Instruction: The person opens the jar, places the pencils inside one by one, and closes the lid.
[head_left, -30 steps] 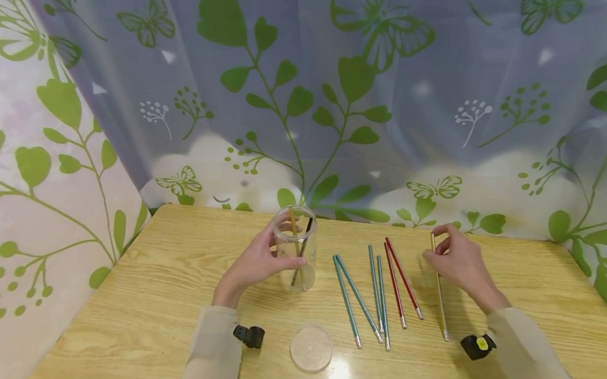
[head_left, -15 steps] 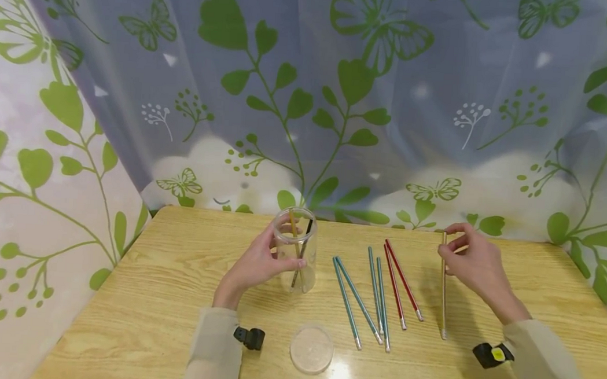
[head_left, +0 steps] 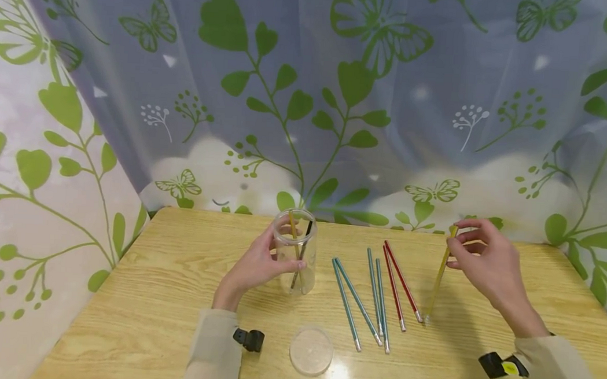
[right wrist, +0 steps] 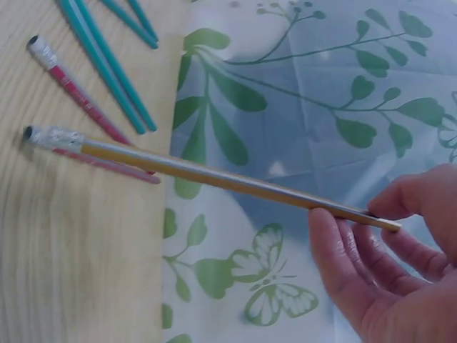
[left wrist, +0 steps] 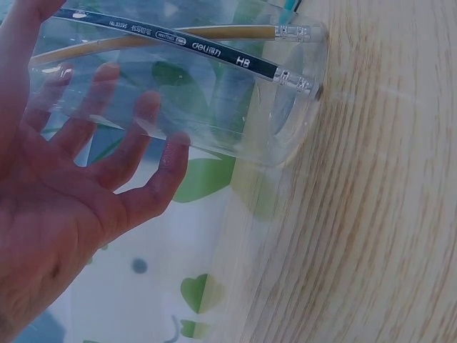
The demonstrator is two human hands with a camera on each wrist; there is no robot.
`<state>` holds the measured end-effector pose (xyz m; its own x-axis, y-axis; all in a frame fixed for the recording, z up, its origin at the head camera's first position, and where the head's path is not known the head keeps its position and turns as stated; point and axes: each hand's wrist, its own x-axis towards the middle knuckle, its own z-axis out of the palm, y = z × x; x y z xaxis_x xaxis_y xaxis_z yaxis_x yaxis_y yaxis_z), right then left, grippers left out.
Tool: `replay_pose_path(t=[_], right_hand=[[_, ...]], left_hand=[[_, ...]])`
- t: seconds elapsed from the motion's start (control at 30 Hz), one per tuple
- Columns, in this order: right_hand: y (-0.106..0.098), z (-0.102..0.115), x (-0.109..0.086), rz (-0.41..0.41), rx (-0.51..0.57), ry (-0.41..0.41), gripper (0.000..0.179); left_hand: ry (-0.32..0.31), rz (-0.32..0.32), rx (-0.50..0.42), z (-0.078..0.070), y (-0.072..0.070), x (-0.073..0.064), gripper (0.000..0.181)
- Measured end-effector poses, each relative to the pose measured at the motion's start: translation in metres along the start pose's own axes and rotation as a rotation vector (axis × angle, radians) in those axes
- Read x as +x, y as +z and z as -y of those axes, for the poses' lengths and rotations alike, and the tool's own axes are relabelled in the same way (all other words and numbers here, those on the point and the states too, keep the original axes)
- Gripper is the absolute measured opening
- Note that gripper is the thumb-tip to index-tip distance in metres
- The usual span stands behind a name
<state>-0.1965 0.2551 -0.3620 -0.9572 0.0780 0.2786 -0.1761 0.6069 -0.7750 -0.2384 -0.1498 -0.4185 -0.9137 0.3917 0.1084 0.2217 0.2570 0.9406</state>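
A clear jar (head_left: 305, 279) stands upright on the table, and my left hand (head_left: 258, 262) curls round its side. Two pencils lean inside it: a dark one marked HB (left wrist: 171, 39) and a yellow one (left wrist: 235, 32), eraser ends down. Between thumb and fingers of my right hand (head_left: 492, 259) is a yellow pencil (head_left: 439, 279), pinched near its upper end. It tilts with its eraser end low, close to the two red pencils (head_left: 393, 288); whether that end touches the table I cannot tell.
Several teal pencils (head_left: 348, 305) lie on the wooden table (head_left: 171, 309) between the jar and the red ones. A round clear lid (head_left: 311, 351) lies flat in front of the jar. Behind the table's far edge hangs a patterned curtain (head_left: 263, 169).
My right hand has moved right and lifted the yellow pencil's upper end; its eraser end has swung left toward the red pencils. The left hand and jar have stayed still.
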Motion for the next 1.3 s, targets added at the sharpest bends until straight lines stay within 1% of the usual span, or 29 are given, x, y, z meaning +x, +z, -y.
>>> replay_pose_path(t=[0.17,0.27,0.37,0.5,0.6,0.83,1.07,1.3], right_hand=[[0.0,0.009,-0.003,-0.02,0.12,-0.039,0.027],[-0.001,0.016,-0.005,-0.023,0.205,-0.062,0.027],[-0.003,0.023,-0.008,-0.033,0.337,-0.088,0.028],[-0.004,0.032,-0.011,-0.051,0.547,-0.14,0.028],[-0.003,0.04,-0.012,-0.069,0.637,-0.173,0.028],[0.001,0.058,-0.011,-0.102,0.749,-0.222,0.028],[0.004,0.074,-0.008,-0.098,0.834,-0.315,0.028],[0.009,0.091,0.0,-0.12,0.919,-0.347,0.03]], left_hand=[[-0.008,-0.008,-0.001,0.0,0.0,-0.001,0.092],[-0.012,-0.014,-0.002,0.0,0.0,-0.002,0.093],[-0.012,-0.014,-0.001,0.0,0.0,-0.002,0.095],[-0.006,0.002,-0.016,0.001,0.001,0.0,0.096],[-0.009,0.008,-0.027,0.002,0.001,-0.001,0.094],[-0.03,-0.006,-0.022,0.001,0.001,-0.003,0.093],[-0.02,-0.004,-0.007,0.0,0.001,-0.002,0.093],[-0.004,0.002,-0.003,0.001,0.0,0.0,0.092]])
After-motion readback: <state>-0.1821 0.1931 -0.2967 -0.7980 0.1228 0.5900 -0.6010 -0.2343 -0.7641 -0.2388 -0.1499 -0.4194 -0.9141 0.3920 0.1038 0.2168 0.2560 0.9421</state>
